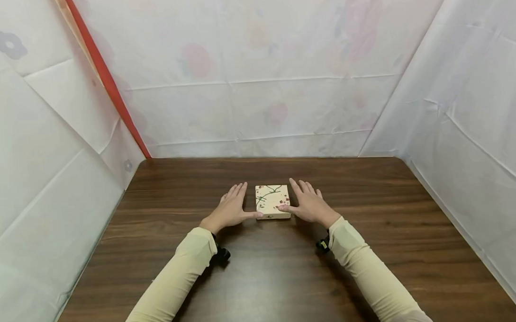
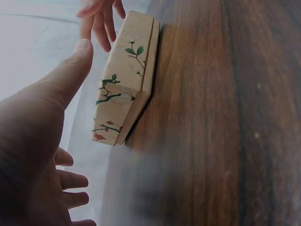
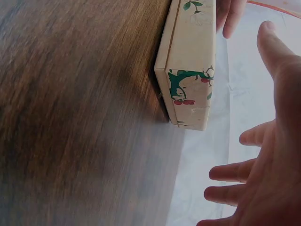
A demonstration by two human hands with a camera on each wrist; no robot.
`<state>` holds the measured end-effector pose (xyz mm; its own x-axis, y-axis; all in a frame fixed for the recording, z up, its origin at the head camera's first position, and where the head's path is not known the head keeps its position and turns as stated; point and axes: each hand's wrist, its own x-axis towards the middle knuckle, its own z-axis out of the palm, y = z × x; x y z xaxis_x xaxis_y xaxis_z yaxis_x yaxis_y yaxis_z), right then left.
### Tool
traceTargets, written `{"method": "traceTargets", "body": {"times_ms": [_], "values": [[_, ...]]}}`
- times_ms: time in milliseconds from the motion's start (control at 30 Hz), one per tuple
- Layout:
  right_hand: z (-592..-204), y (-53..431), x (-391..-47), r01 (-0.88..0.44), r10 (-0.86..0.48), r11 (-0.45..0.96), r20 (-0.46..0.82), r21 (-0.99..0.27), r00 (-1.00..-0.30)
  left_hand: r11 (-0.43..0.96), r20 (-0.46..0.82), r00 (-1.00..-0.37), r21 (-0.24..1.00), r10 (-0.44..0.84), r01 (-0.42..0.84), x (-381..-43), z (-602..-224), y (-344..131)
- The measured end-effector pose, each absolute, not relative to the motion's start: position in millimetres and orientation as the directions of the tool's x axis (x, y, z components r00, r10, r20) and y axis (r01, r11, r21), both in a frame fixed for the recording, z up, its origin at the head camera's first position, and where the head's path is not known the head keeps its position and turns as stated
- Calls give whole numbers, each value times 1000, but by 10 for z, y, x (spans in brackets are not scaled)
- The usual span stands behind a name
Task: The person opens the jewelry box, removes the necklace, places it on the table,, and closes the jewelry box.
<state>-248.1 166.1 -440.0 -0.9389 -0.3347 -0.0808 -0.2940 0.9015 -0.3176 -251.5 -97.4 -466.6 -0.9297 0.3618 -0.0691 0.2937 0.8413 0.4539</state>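
Note:
A small square cream box with green branches and red blossoms lies flat on the brown wooden table. Its lid is on, and a seam runs along the sides of the box in the left wrist view. To the left of it is my left hand, fingers spread, thumb overlapping the near left corner. My right hand mirrors this on the right, its thumb over the lid's right part. Both wrist views show a gap between thumb and box. Neither hand grips anything.
Dark wood-grain table stretches around the box on all sides. White patterned sheets hang behind the table and along both sides. A red strip runs down the back left corner. Each wrist wears a black device.

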Motion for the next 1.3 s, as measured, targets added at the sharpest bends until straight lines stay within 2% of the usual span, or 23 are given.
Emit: {"method": "traceTargets", "body": {"times_ms": [267,700,1300], "values": [[-4442,1639,-2499,-312,-356,894,-90,-321,-930,822,-97,-918,488,385,293,-2506,-4688,-911],[-4492,1579,-2558,-357,-410,872,-98,-335,-907,835,-102,-913,456,394,309,-2526,-4717,-849],[-4601,1575,-2648,-411,-472,830,-83,-377,-878,806,-117,-908,515,402,290,-2609,-4782,-768]]}}
